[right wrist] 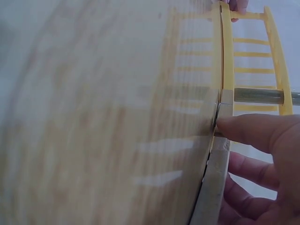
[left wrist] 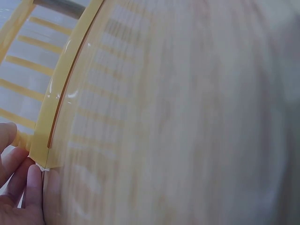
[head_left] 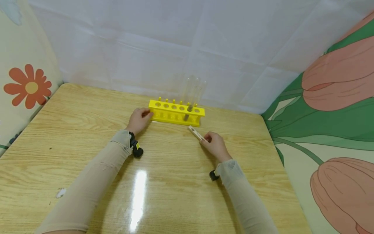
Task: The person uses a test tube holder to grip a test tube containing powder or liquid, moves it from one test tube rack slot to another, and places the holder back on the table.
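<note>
A yellow test tube rack stands toward the back of the table. My left hand holds its left end, with thumb and fingers at the rack's corner in the left wrist view. One glass test tube with dark grey contents sits in a hole near the rack's right end; other clear glass above it is too faint to tell apart. In front of the rack's right end, my right hand pinches a wooden test tube clamp low at the tabletop. The right wrist view shows the thumb against this clamp.
The wood-grain table carries a bright light reflection. White cloth hangs close behind the rack. Flower-printed panels flank the table on both sides. A small pale mark lies at the front left.
</note>
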`<control>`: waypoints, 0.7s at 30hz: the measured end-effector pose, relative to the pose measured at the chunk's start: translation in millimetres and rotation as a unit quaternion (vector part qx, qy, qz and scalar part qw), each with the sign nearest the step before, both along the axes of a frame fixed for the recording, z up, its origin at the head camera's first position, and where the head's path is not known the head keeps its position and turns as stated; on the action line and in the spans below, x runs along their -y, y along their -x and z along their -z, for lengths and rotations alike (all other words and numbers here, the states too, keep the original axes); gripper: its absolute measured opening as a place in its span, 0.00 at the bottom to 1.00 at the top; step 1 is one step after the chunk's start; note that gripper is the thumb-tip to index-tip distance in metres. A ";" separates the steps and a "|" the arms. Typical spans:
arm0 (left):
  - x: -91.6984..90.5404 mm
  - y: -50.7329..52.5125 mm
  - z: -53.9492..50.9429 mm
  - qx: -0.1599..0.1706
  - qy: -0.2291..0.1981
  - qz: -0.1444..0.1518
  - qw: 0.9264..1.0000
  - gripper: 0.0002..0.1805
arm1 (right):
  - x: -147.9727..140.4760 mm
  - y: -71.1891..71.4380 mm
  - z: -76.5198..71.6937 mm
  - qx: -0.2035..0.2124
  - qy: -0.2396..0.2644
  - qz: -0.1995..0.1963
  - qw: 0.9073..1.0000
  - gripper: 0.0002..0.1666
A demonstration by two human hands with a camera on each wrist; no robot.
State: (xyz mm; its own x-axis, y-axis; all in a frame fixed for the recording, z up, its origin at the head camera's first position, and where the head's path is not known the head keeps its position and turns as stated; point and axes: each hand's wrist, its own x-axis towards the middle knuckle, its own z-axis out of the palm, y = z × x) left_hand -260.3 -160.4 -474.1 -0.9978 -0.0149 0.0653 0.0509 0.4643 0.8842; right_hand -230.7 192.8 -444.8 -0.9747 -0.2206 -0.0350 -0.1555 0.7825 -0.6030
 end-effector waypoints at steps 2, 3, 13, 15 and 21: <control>-0.1 -0.1 0.0 0.000 0.001 0.000 1.000 0.26 | -0.2 0.2 0.0 -0.001 0.000 -0.001 1.000 0.10; -0.3 0.2 0.2 0.000 0.001 0.000 1.000 0.26 | -0.4 0.0 0.1 -0.001 0.000 0.000 1.000 0.10; -2.5 2.3 1.7 0.000 -0.006 0.005 1.000 0.25 | -2.2 -0.3 0.7 -0.004 -0.012 -0.002 1.000 0.10; -2.8 3.0 1.8 -0.001 -0.006 0.007 1.000 0.25 | -2.5 0.3 0.7 -0.004 -0.014 -0.003 1.000 0.10; -2.5 5.3 4.3 -0.005 0.000 0.016 1.000 0.26 | -5.0 2.9 -0.2 0.002 -0.023 -0.017 1.000 0.11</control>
State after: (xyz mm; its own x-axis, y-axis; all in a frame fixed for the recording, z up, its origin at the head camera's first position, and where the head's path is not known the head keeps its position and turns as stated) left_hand -265.6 -157.8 -478.3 -0.9970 0.0173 0.0753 0.0748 0.4624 0.8835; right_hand -233.6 197.8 -444.6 -0.9667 -0.2509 -0.0505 -0.1792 0.8043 -0.5665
